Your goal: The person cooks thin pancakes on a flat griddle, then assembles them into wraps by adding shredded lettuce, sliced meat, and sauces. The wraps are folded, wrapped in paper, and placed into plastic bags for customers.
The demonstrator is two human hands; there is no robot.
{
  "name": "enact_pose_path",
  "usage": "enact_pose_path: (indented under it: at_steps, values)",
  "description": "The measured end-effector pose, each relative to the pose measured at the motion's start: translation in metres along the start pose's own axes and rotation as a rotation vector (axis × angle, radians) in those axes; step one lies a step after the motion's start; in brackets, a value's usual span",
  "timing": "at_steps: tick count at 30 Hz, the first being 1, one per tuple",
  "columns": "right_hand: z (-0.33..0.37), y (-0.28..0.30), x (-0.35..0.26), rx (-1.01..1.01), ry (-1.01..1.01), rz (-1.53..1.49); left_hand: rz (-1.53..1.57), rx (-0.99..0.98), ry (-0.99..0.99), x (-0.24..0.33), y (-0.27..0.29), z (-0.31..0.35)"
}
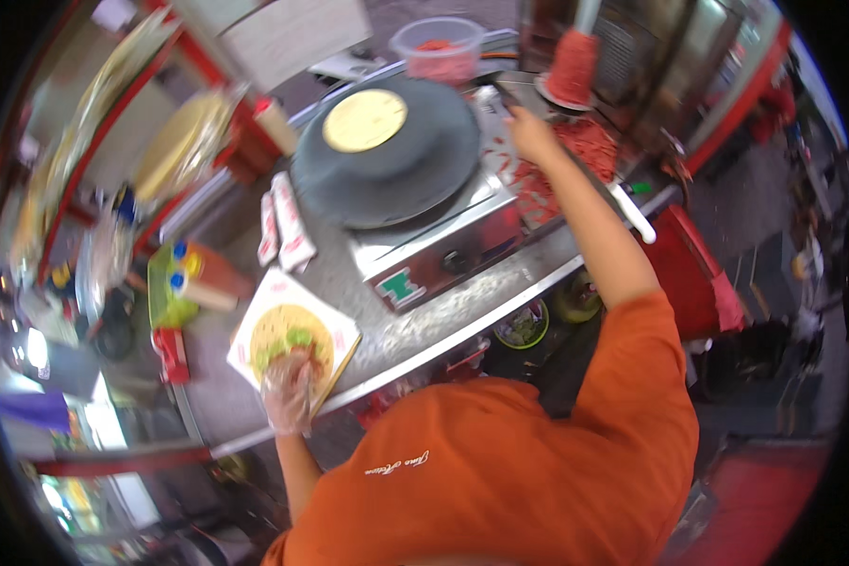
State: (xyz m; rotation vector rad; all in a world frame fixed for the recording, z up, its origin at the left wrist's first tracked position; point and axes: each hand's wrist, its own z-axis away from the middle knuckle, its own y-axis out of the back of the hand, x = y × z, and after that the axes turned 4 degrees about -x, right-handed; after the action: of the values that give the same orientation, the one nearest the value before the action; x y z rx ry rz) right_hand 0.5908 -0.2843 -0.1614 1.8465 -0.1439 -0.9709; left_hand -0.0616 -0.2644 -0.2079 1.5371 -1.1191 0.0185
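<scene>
My left hand (289,387), in a clear plastic glove, is down on a round flatbread (275,325) at the near left. Its fingers look bunched together over green shredded lettuce (299,336) and other filling; whatever they pinch is hidden. The bread lies on white printed paper (255,354). At the far right, my bare right hand (530,135) is closed round a dark-handled utensil (506,94) with a blurred metal end. Red chopped meat (590,146) lies on the metal tray beside that hand. A white-handled knife (634,213) rests partly under my right forearm.
A dark domed griddle (387,184) on a steel burner carries another flatbread (365,121). Behind it stands a clear plastic tub (437,52). A meat spit (573,71) rises at the back right. Sauce bottles (208,274) fill a green basket (163,292) at the left.
</scene>
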Motion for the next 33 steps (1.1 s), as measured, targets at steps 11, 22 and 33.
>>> enact_pose_path:
  at_steps: [11,22,33]
  values:
    - [-0.042,-0.043,-0.022,-0.208,0.208,0.155,0.303,-0.119,0.075,0.087,-0.012,-0.025]
    - [0.001,-0.032,0.01,-0.116,0.395,0.306,0.053,-0.254,-0.213,0.134,-0.036,-0.017]
    - [0.003,0.074,-0.03,-0.043,0.38,0.126,0.379,0.489,0.583,-0.036,0.051,0.052]
